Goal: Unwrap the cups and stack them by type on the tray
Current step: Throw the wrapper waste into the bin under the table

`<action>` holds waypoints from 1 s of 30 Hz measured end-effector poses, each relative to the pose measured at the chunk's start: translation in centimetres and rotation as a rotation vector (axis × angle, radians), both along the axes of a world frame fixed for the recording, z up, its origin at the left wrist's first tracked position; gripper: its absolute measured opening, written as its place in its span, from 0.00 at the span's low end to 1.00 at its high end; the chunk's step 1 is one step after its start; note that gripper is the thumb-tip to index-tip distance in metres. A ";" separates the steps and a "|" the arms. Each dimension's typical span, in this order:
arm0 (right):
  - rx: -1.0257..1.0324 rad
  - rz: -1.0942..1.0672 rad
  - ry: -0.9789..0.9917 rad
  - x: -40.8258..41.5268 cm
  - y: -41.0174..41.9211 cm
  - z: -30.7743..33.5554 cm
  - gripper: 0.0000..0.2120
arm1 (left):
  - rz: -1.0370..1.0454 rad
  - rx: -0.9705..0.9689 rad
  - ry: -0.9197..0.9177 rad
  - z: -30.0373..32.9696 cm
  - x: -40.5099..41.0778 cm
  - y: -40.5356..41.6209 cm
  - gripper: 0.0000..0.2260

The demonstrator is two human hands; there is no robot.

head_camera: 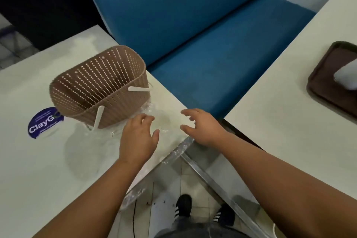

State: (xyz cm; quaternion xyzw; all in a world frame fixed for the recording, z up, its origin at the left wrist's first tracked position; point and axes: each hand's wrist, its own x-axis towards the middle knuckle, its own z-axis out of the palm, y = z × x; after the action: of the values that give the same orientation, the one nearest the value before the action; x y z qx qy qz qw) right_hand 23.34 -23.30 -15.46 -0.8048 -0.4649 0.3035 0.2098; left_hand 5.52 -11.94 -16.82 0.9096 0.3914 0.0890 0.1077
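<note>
Clear plastic wrap (164, 121) lies crumpled on the white table's near corner, right of a tan perforated basket (100, 87). My left hand (138, 137) hovers over the wrap with relaxed, spread fingers and holds nothing. My right hand (202, 126) reaches in from the table corner, fingers loosely curved, also holding nothing. A dark brown tray (324, 83) sits on the second table at far right, with a white cup stack (346, 76) lying on it, partly cut off by the frame edge. No cup shows inside the wrap.
A blue round sticker (43, 123) is on the left table (38, 160). A blue bench seat (212, 54) fills the gap behind both tables. A metal rail (210, 177) and tiled floor with my shoes lie below between the tables.
</note>
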 end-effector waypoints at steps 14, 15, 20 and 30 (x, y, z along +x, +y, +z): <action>-0.077 -0.181 -0.004 -2.6 7.6 -4.2 0.11 | 0.003 -0.107 0.202 -1.8 -0.6 3.7 0.22; -0.057 -0.198 -0.006 -2.6 7.6 -4.3 0.09 | 0.003 -0.113 0.187 -1.8 -0.7 3.7 0.22; 0.040 -0.271 0.030 -2.7 7.5 -4.3 0.05 | -0.046 -0.086 0.117 -1.7 -1.3 3.0 0.24; 0.052 -0.291 0.099 -2.8 8.2 -3.8 0.08 | -0.170 -0.049 0.295 -1.6 -0.8 3.4 0.12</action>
State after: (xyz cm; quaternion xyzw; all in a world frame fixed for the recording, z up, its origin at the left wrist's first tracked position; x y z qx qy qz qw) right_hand 20.49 -15.12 -19.26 -0.8419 -0.3402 0.2973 0.2950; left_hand 4.71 -8.55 -18.39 0.9397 0.3267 -0.0644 0.0784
